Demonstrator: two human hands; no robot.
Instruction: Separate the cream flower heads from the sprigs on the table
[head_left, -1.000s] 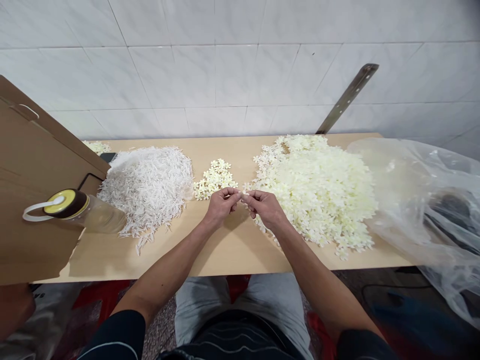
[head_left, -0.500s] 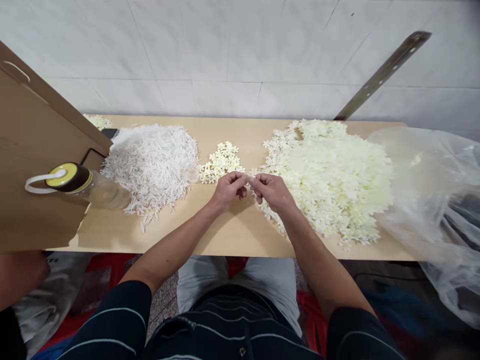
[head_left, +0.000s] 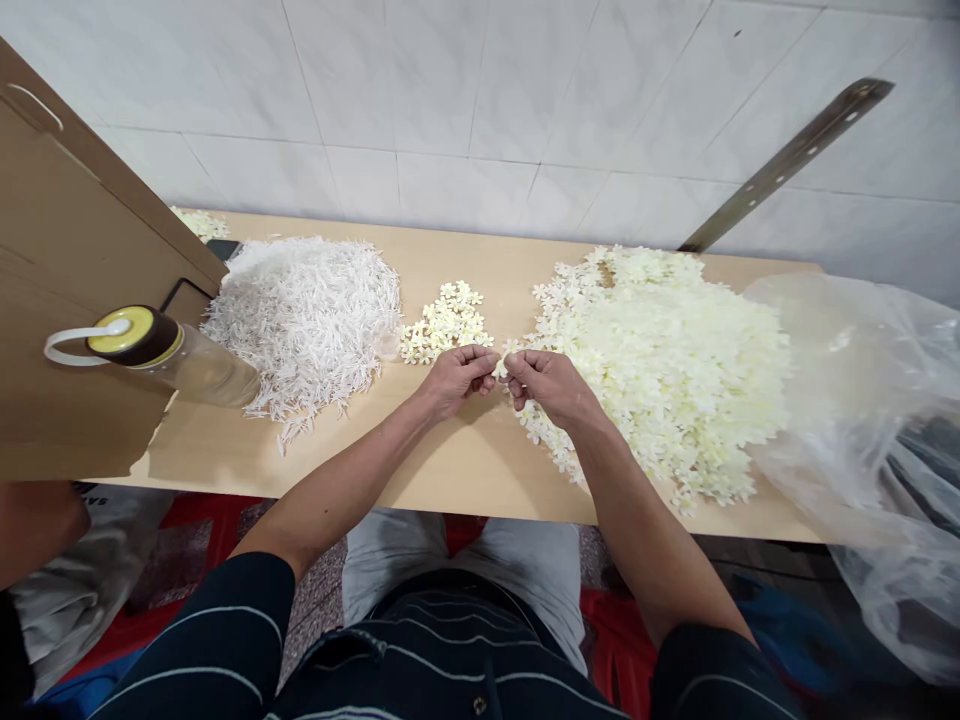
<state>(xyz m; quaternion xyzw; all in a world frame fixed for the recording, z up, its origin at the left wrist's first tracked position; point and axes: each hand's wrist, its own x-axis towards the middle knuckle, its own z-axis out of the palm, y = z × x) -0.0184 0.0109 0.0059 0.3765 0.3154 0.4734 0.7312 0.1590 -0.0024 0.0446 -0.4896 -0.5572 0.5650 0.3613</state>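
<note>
My left hand [head_left: 456, 376] and my right hand [head_left: 547, 382] meet fingertip to fingertip above the wooden table [head_left: 450, 470], both pinched on a small cream flower piece [head_left: 501, 366] between them. A big heap of cream fabric flowers [head_left: 667, 350] lies right beside my right hand. A heap of thin white plastic stems [head_left: 307, 315] lies to the left. A small cluster of cream flowers [head_left: 446, 320] sits just beyond my left hand.
A clear bottle with a yellow-and-brown cap [head_left: 161, 355] lies on its side at the left, by a brown cardboard box [head_left: 67, 310]. A crumpled clear plastic bag [head_left: 862, 400] covers the table's right end. A metal bar [head_left: 787, 160] leans on the tiled wall.
Both hands stay pinched together at the same spot; the fingers shift only slightly. The view has tilted down and closer over the second.
</note>
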